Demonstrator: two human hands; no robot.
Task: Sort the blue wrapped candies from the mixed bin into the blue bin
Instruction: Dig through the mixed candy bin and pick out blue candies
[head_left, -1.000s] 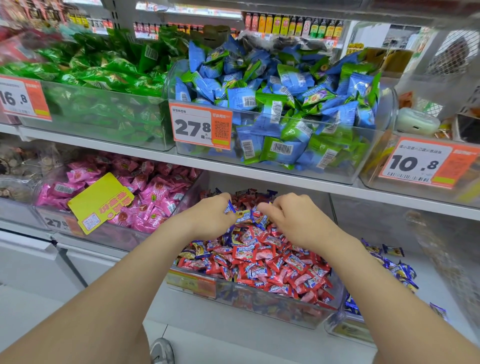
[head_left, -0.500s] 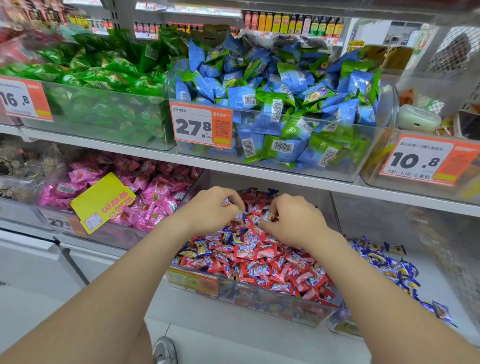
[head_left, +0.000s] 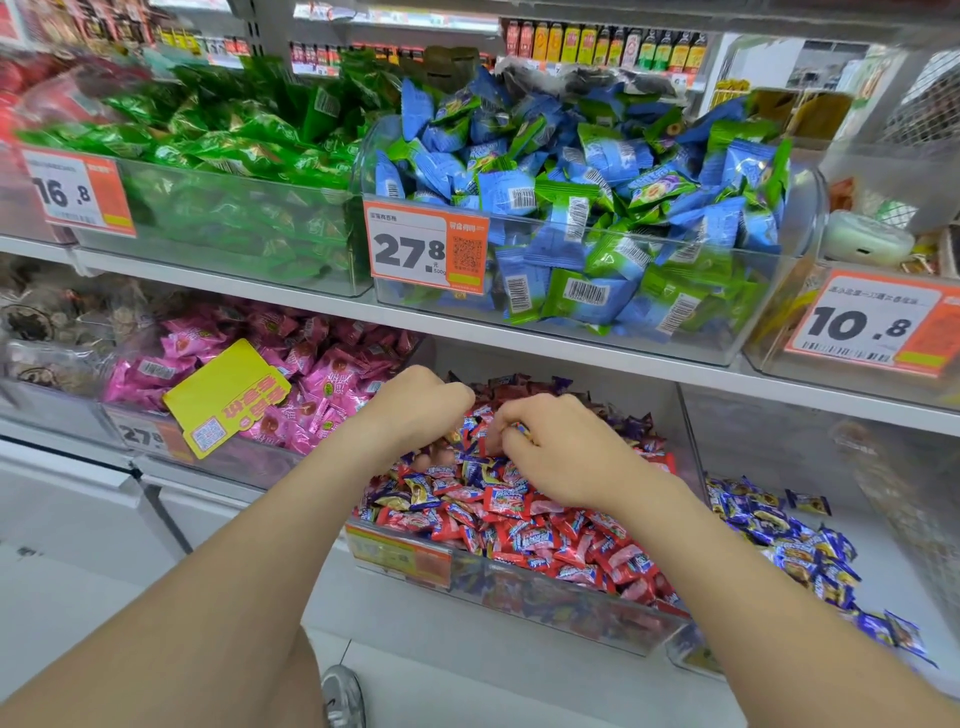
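Observation:
The mixed bin (head_left: 519, 605) is a clear tub on the lower shelf, heaped with red and blue wrapped candies (head_left: 498, 509). To its right the blue bin (head_left: 691, 657) holds only blue wrapped candies (head_left: 769, 525). Both my hands are over the back of the mixed pile. My left hand (head_left: 415, 410) is curled into a loose fist, its fingertips tucked down among the wrappers with a blue candy at them. My right hand (head_left: 556, 452) pinches a small blue candy (head_left: 521, 428) between thumb and fingers.
A white shelf edge (head_left: 519, 343) runs just above my hands. On it stand a tub of blue and green packets (head_left: 597, 218) and a tub of green packets (head_left: 218, 182). A bin of pink candies (head_left: 291, 374) lies to the left. My shoe (head_left: 343, 696) shows on the floor.
Both hands have stayed over the back of the mixed pile and drawn closer together. My right hand has closed its fingers on a blue candy.

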